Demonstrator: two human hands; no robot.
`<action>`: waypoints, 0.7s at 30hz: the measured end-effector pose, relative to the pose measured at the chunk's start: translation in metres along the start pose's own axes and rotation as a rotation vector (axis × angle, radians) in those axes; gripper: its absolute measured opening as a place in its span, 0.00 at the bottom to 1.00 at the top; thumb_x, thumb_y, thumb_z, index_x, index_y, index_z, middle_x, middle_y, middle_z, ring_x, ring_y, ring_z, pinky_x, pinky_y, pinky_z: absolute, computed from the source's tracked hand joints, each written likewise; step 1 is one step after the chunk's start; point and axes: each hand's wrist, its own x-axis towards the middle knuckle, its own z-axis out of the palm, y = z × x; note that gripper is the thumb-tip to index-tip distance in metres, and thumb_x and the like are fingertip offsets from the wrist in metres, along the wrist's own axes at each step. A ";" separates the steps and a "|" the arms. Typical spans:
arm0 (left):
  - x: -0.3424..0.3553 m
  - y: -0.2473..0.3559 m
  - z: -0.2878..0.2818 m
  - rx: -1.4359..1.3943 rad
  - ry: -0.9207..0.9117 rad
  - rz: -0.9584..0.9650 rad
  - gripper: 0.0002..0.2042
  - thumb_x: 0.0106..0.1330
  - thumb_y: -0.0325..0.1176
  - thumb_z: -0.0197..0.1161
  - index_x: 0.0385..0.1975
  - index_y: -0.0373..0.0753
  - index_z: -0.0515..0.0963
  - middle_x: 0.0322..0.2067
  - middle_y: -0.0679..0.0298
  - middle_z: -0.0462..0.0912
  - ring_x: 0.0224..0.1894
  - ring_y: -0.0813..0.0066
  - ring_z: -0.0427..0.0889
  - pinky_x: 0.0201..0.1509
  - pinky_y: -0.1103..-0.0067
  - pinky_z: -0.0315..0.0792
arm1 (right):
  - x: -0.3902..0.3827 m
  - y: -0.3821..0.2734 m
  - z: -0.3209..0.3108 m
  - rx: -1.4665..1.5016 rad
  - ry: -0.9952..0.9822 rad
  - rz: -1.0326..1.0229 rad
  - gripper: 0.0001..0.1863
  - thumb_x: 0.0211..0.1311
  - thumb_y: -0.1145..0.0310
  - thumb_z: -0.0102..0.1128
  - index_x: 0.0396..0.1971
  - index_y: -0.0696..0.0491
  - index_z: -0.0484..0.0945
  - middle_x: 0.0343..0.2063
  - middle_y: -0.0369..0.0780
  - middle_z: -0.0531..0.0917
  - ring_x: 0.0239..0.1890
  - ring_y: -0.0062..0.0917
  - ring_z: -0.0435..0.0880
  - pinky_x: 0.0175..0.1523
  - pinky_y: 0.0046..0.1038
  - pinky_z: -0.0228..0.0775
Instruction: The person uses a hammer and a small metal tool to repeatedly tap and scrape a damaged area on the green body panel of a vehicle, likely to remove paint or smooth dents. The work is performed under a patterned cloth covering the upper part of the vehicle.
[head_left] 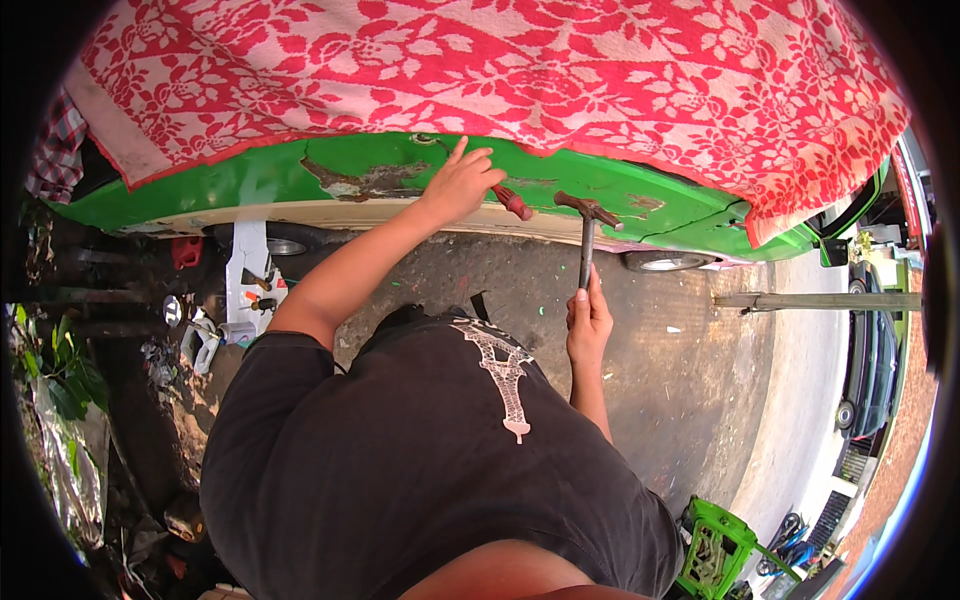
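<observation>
In front of me is a green car side (270, 165) with scraped, bare brownish patches. My left hand (462, 185) reaches up to it, palm toward the panel, fingers partly bent and one finger raised toward the door handle (424, 138). From under those fingers sticks out a red-handled tool (514, 204); its other end is hidden. My right hand (588, 318) is closed round the shaft of a hammer (587, 245). The hammer stands upright, its rusty head close to the lower panel and right of the red handle. Whether the head touches the car cannot be told.
A red and pink floral blanket (560, 70) drapes over the car. Car wheels (668, 261) show below. At left are a white stand with tools (250, 285), a red container (186, 252) and plants (65, 370). A pole (820, 301) and green plastic chair (712, 548) are at right.
</observation>
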 end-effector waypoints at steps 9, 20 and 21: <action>0.011 -0.013 0.001 -0.220 -0.270 0.011 0.12 0.61 0.25 0.57 0.44 0.42 0.78 0.35 0.63 0.75 0.44 0.64 0.76 0.50 0.69 0.65 | -0.008 0.008 0.008 0.033 -0.014 -0.010 0.26 0.75 0.70 0.48 0.71 0.54 0.61 0.21 0.28 0.65 0.21 0.10 0.61 0.25 0.15 0.54; 0.003 -0.028 0.011 -0.234 -0.144 -0.077 0.12 0.61 0.25 0.59 0.44 0.43 0.78 0.35 0.63 0.74 0.43 0.64 0.75 0.49 0.70 0.65 | 0.003 0.027 0.030 0.409 0.064 -0.074 0.27 0.76 0.69 0.47 0.72 0.54 0.57 0.20 0.29 0.64 0.19 0.10 0.59 0.22 0.15 0.52; 0.002 -0.028 0.009 -0.228 -0.143 -0.069 0.12 0.61 0.26 0.60 0.44 0.43 0.78 0.35 0.64 0.74 0.43 0.64 0.75 0.49 0.70 0.65 | 0.005 0.022 0.030 0.419 0.065 -0.059 0.28 0.76 0.69 0.46 0.72 0.53 0.55 0.20 0.29 0.63 0.19 0.11 0.59 0.21 0.15 0.52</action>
